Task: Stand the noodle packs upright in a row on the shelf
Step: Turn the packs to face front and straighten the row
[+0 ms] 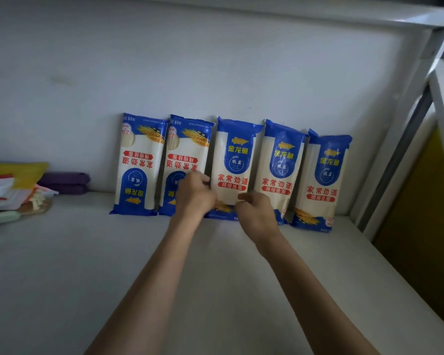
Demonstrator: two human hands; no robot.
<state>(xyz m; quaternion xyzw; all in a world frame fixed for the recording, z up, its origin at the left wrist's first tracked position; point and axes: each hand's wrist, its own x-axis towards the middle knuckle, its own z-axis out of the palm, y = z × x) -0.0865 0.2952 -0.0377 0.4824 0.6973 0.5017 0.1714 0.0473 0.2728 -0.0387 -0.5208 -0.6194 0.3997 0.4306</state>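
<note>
Standing: five noodle packs (232, 167) upright in a row on the white shelf (87, 265), against the wall.
Labels: "金龙鱼", "家常劲道"; the two leftmost upside down.
Hands: left hand (194, 193) and right hand (254, 213), fingers curled at the middle pack; whether they grip it, I cannot tell.

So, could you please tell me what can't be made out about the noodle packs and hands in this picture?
Head view only:
- Bottom edge of the middle pack: hidden behind the left hand and right hand.
- Whether either hand actually grips it: fingers curl out of sight.
- Small print on the far-left pack: too small, blurred.
- Pile of items on the shelf: cut off by the left edge.
</note>
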